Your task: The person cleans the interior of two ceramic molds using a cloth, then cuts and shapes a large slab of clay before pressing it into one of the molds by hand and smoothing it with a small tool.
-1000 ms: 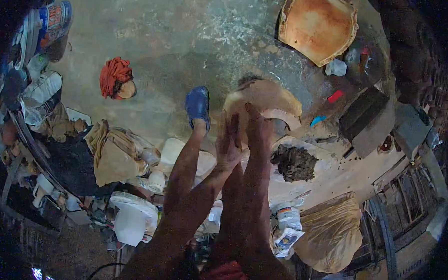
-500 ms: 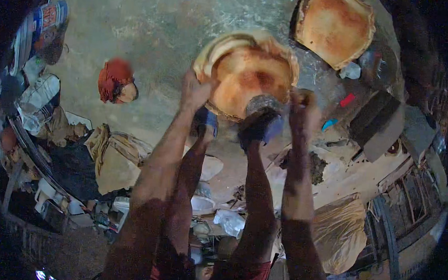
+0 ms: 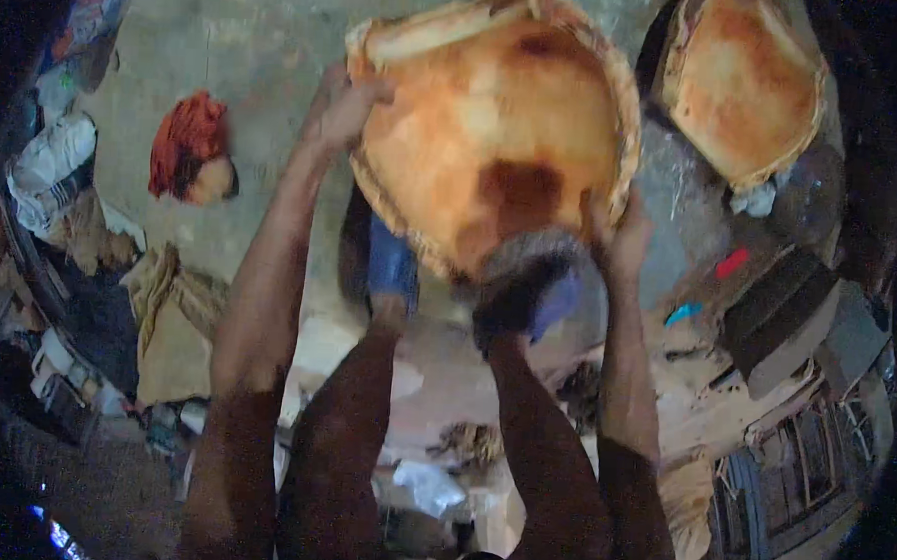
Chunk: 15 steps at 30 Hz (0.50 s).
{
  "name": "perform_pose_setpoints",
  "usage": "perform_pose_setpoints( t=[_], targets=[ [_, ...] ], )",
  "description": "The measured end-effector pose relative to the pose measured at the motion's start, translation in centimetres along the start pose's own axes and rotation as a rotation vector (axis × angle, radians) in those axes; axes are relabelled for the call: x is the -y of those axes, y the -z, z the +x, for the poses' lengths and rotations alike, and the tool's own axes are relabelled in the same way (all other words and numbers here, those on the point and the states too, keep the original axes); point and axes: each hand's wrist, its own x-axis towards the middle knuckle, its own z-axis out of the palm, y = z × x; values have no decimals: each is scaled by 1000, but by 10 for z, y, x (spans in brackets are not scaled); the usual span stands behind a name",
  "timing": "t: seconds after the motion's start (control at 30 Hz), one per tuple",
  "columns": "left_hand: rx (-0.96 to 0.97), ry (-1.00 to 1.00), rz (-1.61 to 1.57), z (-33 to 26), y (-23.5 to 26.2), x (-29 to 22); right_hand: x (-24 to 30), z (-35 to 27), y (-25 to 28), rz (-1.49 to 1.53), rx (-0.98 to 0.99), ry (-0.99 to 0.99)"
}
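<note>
basket (image 3: pixel 495 132) now bigger, upper centre, raised since half a second ago | your left hand (image 3: pixel 344 105) grip clamped on its left rim | right hand (image 3: pixel 622 238) clamped lower right rim | second basket (image 3: pixel 742 83) upper right on floor

This looks like a rough craft workshop or work yard. The floor (image 3: pixel 229 40) is bare, stained concrete, seen across the upper left of the frame. Two large orange-brown woven baskets show, one (image 3: pixel 495 132) at upper centre and another (image 3: pixel 747 83) at upper right. Rags and crumpled sacking (image 3: pixel 172 318) pile up at the left, with a red cloth bundle (image 3: pixel 186 148) nearby. Dark blocks (image 3: pixel 782 320) and scattered scraps crowd the right side.
</note>
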Motion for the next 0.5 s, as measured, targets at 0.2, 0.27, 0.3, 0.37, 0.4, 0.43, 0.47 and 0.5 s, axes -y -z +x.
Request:
perform_pose_setpoints(
  t=[0.2,0.27,0.3,0.37,0.4,0.43,0.47,0.5],
  targets=[
    [13,-54,188,4,-30,-22,-32,-16,2,96,-16,-135],
    [59,94,388,18,-22,-35,-26,-30,-21,172,-61,-142],
    [34,59,393,23,-16,-35,-29,-19,-16,180,-82,-128],
    [43,-239,-88,29,0,-48,4,-20,-36,105,-85,-39],
    [41,-272,-48,21,5,-57,15,-6,-26,74,-64,-48],
    [-2,-301,-61,11,15,-58,26,-7,-20,75,-63,7],
    [-45,-341,-248,4,28,-51,27,-9,-13,76,7,56],
    [-89,-385,-435,-6,45,-42,26,-11,-7,72,84,109]
  ],
)
